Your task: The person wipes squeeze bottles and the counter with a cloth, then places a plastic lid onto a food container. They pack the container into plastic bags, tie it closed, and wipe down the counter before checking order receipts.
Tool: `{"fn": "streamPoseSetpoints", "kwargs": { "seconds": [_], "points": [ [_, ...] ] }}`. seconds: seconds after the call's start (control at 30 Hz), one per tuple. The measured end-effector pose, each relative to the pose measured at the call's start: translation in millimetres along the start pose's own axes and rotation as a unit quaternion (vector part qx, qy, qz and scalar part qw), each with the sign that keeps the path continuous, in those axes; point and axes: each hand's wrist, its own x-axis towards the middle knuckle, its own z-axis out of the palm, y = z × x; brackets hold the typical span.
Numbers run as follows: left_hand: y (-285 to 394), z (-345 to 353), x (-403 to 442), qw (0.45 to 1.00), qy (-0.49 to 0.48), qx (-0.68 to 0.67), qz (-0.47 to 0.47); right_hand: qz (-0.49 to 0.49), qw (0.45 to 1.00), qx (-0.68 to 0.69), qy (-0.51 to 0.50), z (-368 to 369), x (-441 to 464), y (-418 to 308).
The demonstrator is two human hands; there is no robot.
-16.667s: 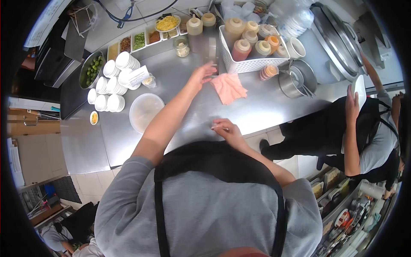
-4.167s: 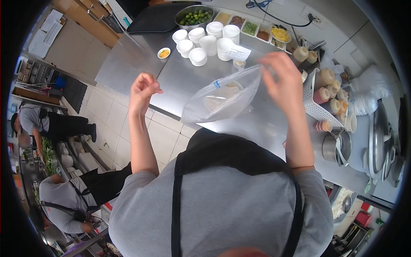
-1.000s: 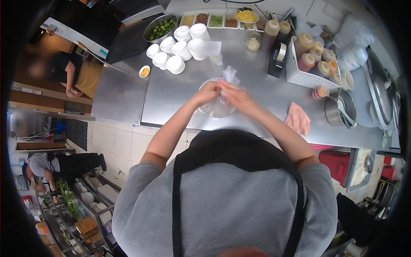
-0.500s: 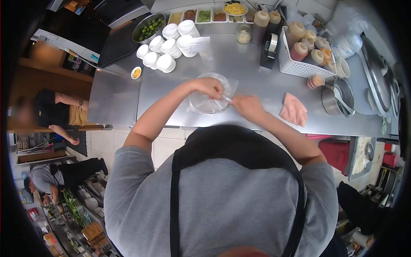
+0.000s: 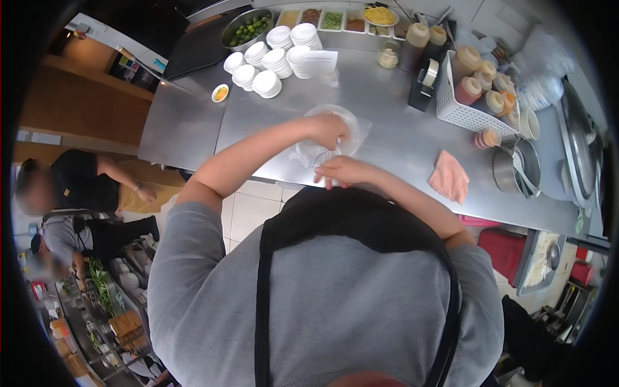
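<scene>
A clear plastic bag [image 5: 305, 152] wraps a round, pale container [image 5: 322, 111] near the front of the steel counter. My left hand [image 5: 330, 131] is over the bag, its fingers closed in a pinch on the gathered plastic. Just below it, nearer my body, is my right hand [image 5: 343, 171]. Its fingers point left and are apart beside the bag's near edge, with nothing clearly held in them. The contents of the container cannot be made out.
Stacked white bowls [image 5: 276, 63] and a small orange-filled cup [image 5: 220, 93] stand behind. To the right are a tape dispenser [image 5: 423, 86], a white basket [image 5: 471, 115] of sauce bottles, a pink cloth [image 5: 449, 177] and a steel pot [image 5: 509, 173]. A co-worker [image 5: 84, 179] stands at left.
My right hand has left the twisted plastic and come leftward and closer to my body, its fingers spreading. My left hand still grips the bag. The view has shifted slightly.
</scene>
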Motion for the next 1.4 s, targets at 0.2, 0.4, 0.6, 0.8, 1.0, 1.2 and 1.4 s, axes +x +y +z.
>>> {"fn": "streamPoseSetpoints", "kwargs": {
  "seconds": [0.2,0.4,0.6,0.8,1.0,1.2,1.4],
  "points": [
    [41,19,-2,0.964,0.024,0.240,-0.108,-0.020,0.975,-0.105,0.196,-114,-12,1],
    [74,30,4,0.876,0.018,0.454,-0.165,-0.132,0.913,-0.382,0.059,-116,69,-50],
    [77,35,7,0.866,0.005,0.451,-0.216,-0.033,0.867,-0.486,-0.106,-67,101,-54],
    [81,24,-2,0.876,-0.007,0.426,-0.228,-0.068,0.919,-0.386,-0.035,-109,107,-31],
    [39,30,-44,0.928,0.314,0.139,-0.146,-0.115,0.969,-0.202,0.089,-123,79,-2],
    [14,27,-52,0.806,0.353,-0.453,-0.144,-0.198,0.942,-0.053,0.265,-92,61,44],
    [4,33,-42,0.673,0.347,-0.631,-0.168,-0.302,0.856,-0.168,0.384,-63,43,43]
  ]
}}
